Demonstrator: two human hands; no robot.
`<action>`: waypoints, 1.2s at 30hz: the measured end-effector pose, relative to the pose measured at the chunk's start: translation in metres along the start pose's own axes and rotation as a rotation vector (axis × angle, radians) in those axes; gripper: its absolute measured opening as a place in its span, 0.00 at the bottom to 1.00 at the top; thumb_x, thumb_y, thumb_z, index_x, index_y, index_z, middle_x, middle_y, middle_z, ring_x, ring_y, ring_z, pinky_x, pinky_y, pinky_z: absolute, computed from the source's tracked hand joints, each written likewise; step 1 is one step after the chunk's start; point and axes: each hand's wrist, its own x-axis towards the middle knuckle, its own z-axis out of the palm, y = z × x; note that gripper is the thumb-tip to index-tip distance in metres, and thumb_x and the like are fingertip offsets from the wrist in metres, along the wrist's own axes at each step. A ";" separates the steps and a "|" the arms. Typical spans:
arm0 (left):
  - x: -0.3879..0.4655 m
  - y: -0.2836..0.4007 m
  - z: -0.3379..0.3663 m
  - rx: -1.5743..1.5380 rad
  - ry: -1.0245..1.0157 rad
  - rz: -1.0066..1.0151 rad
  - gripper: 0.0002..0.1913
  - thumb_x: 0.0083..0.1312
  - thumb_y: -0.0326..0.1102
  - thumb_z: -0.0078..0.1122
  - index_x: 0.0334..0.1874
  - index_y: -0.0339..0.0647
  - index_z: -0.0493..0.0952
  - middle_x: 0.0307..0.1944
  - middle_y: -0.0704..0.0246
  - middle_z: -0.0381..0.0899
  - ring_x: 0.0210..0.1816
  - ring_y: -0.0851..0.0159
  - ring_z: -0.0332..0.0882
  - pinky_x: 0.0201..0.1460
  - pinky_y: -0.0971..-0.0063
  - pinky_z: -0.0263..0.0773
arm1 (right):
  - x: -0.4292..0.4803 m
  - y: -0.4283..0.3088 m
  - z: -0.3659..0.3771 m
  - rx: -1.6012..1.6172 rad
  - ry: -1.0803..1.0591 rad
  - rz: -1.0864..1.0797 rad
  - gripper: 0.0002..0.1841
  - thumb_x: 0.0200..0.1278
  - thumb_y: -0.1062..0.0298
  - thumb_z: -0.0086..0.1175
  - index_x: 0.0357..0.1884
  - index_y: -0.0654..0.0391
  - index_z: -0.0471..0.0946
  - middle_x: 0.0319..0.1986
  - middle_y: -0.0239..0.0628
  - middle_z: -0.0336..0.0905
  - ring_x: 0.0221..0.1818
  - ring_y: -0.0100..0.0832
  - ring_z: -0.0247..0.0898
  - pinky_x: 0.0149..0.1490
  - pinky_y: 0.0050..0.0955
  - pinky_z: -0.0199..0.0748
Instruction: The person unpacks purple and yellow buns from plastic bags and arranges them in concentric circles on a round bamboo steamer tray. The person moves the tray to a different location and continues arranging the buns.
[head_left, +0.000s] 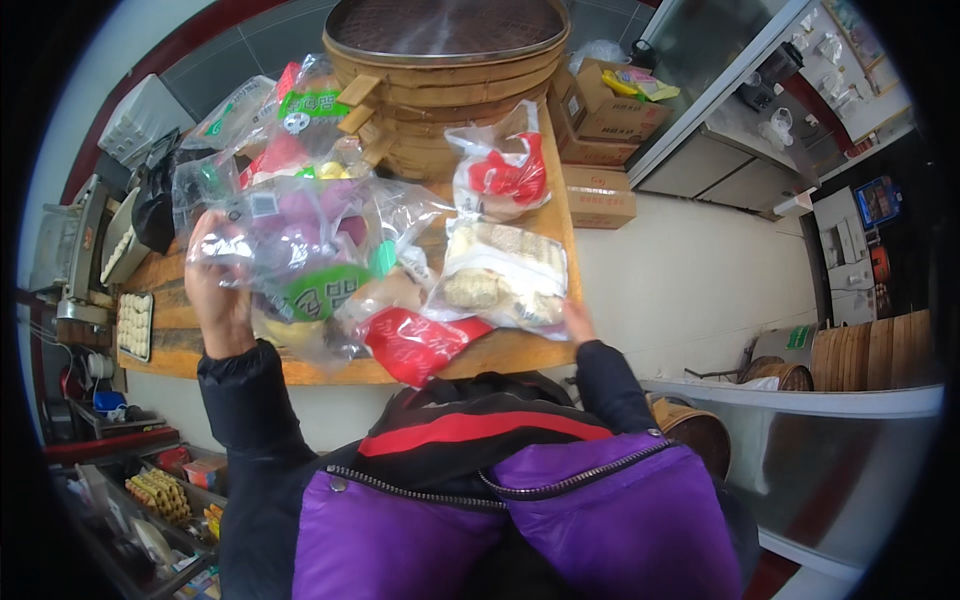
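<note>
My left hand is closed on the left side of a clear plastic bag with a green printed patch and purple, rounded pieces of food in or behind it. At the table's near right edge, my right hand touches the lower right corner of a clear bag of pale and speckled food pieces; its fingers are partly hidden and blurred. Between the hands lies a bag with red print. Another red and clear bag stands behind the pale food. More printed bags are heaped at the back left.
Stacked bamboo steamers stand at the back of the wooden table. A tray of small dough pieces sits at its left end. Cardboard boxes are stacked beyond the right edge, and a machine stands at far left.
</note>
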 end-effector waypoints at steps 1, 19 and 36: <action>-0.008 0.001 0.007 0.022 0.064 0.022 0.09 0.73 0.32 0.51 0.48 0.36 0.76 0.35 0.70 0.80 0.29 0.76 0.79 0.22 0.88 0.71 | 0.011 -0.004 0.010 -0.188 -0.201 -0.058 0.17 0.73 0.56 0.48 0.45 0.62 0.78 0.42 0.41 0.80 0.45 0.32 0.76 0.50 0.34 0.74; -0.153 -0.124 0.314 -0.391 0.012 -0.180 0.14 0.69 0.35 0.47 0.51 0.34 0.75 0.40 0.60 0.82 0.38 0.62 0.83 0.41 0.70 0.82 | 0.035 -0.172 -0.112 0.027 -0.986 -0.273 0.34 0.54 0.66 0.71 0.63 0.59 0.69 0.58 0.42 0.73 0.62 0.34 0.67 0.66 0.36 0.65; -0.141 -0.238 0.388 -0.218 0.182 -0.133 0.18 0.71 0.40 0.43 0.56 0.36 0.71 0.48 0.60 0.79 0.48 0.61 0.80 0.46 0.68 0.78 | 0.154 -0.245 -0.277 0.605 -1.260 0.117 0.43 0.67 0.62 0.60 0.77 0.49 0.45 0.66 0.40 0.62 0.63 0.40 0.67 0.61 0.52 0.72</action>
